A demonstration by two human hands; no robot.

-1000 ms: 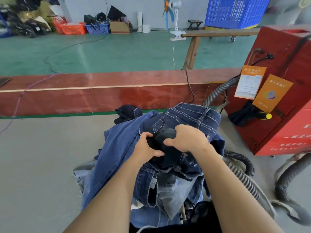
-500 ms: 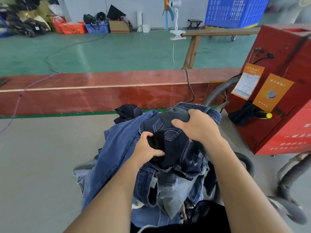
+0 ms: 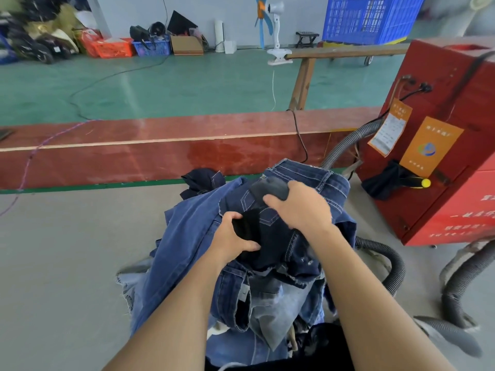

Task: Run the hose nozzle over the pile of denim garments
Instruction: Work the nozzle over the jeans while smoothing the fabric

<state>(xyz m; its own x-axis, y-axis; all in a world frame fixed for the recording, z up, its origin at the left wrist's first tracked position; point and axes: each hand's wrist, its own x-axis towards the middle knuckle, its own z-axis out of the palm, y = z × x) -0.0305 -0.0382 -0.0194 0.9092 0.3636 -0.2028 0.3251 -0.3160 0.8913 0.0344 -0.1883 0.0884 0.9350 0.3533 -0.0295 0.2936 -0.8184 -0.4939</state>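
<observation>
The pile of denim garments (image 3: 241, 263) sits heaped on the grey floor (image 3: 67, 263), close to the near edge of the long red board (image 3: 160, 153) that runs across the room. The person's right hand (image 3: 300, 207) is curled over the dark hose nozzle (image 3: 270, 188), gripping it and holding its tip against the dark blue jeans (image 3: 308, 178) at the top of the heap, by the stitched waistband. The left hand (image 3: 230, 236) clutches a fold of dark denim just beside the nozzle, thumb and fingers closed on the cloth. A ribbed grey hose (image 3: 388, 261) loops over the floor to the right of the pile. Beyond it stands a red machine (image 3: 442, 183) with orange tags (image 3: 428, 145) on its side
</observation>
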